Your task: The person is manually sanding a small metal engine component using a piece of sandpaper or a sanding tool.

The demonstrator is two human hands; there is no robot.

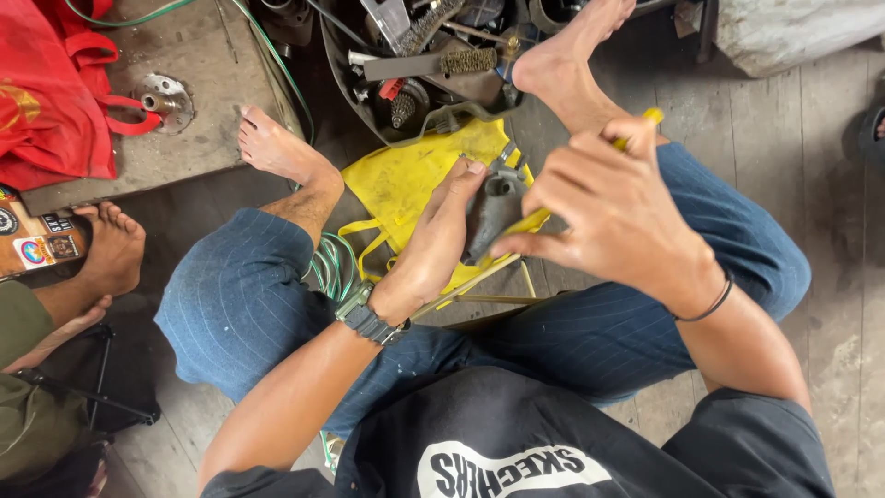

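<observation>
My left hand (433,244) grips a grey metal part (490,210) held over a yellow bag (406,180) between my legs. In my right hand (604,212) is a yellow-handled tool (645,120), fist closed round the handle, its tip meeting the metal part. A dark watch (366,316) is on my left wrist and a thin black band (710,304) on the right. I sit on a wooden floor in blue trousers with bare feet spread.
A black tub (433,65) holding wire brushes and tools lies ahead between my feet. A red bag (51,88) and a metal flange (166,100) rest on a board at left. Another person's bare foot (111,254) is at far left. Green-striped cord (332,267) lies by my knee.
</observation>
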